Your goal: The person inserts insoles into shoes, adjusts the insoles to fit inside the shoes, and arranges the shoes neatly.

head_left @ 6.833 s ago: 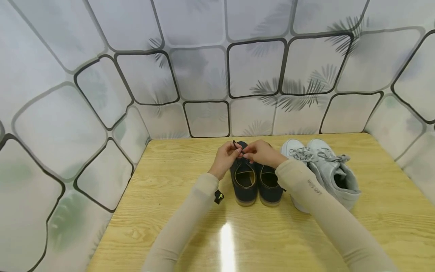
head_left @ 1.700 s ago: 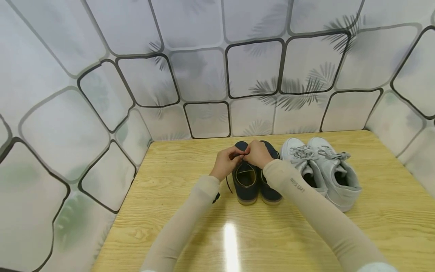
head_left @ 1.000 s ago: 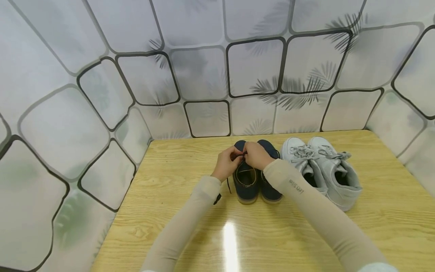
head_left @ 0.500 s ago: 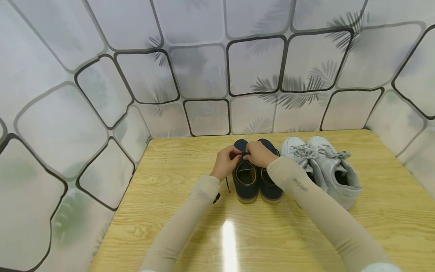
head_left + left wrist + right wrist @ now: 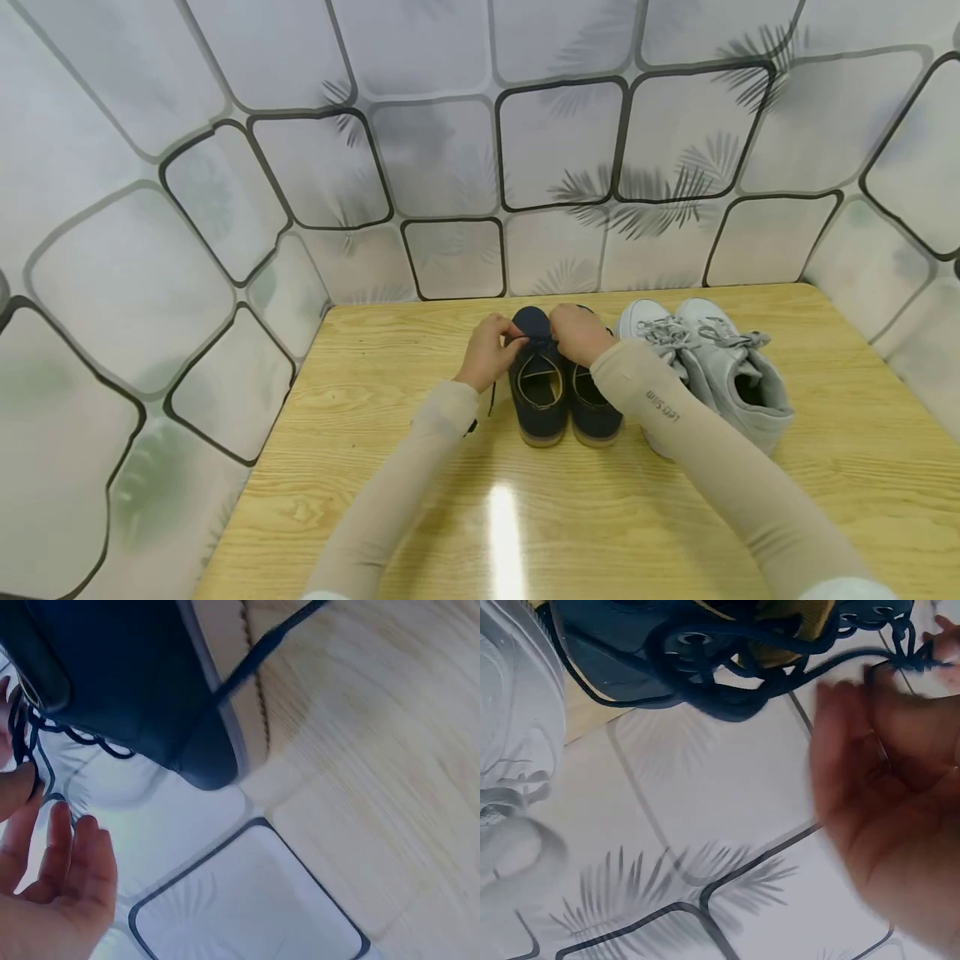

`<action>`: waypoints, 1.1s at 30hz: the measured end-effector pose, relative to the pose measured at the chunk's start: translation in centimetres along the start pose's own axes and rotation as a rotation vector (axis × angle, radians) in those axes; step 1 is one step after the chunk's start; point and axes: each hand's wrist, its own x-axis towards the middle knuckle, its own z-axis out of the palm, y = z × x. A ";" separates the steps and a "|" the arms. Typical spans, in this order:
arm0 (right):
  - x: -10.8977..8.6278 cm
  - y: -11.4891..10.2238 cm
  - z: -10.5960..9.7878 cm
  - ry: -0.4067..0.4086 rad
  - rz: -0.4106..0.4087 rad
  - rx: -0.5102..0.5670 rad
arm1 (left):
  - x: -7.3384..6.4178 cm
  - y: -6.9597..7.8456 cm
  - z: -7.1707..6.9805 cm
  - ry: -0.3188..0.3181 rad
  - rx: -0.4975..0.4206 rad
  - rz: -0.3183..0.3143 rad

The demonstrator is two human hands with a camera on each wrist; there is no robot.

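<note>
Two navy lace-up shoes stand side by side, the left shoe and the right shoe, heels toward me. Over the left shoe's tongue, my left hand pinches a dark shoelace between thumb and forefinger, its other fingers loosely bent. On the other side my right hand, blurred in its wrist view, pinches lace between thumb and finger. A bow-like knot lies between the hands. One lace end hangs down beside the left shoe. My right hand covers part of the right shoe's front.
A pair of white-grey sneakers stands to the right, partly behind my right sleeve. The wooden table ends at a patterned cloth backdrop. A small dark object shows by my left sleeve.
My hands were close together over the left shoe's laces; now they have drawn apart sideways, with the lace stretched between them. The shoes have stayed almost in place.
</note>
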 end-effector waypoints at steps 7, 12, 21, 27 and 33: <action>-0.5 1.5 0.2 0.119 0.102 -0.119 | -0.9 -1.4 -1.1 -0.118 0.120 -0.050; -0.7 2.0 0.4 0.094 0.212 -0.104 | -1.2 -1.7 -1.4 -0.194 0.265 -0.024; -1.2 3.0 0.4 0.066 0.308 0.167 | -1.2 -1.3 -1.5 -0.271 0.490 0.070; -1.3 3.8 0.2 0.051 0.370 0.443 | -1.0 -1.1 -1.3 -0.266 0.590 0.109; -2.3 4.6 -0.5 -0.006 0.284 0.502 | -1.2 -0.2 -1.2 -0.258 0.618 0.107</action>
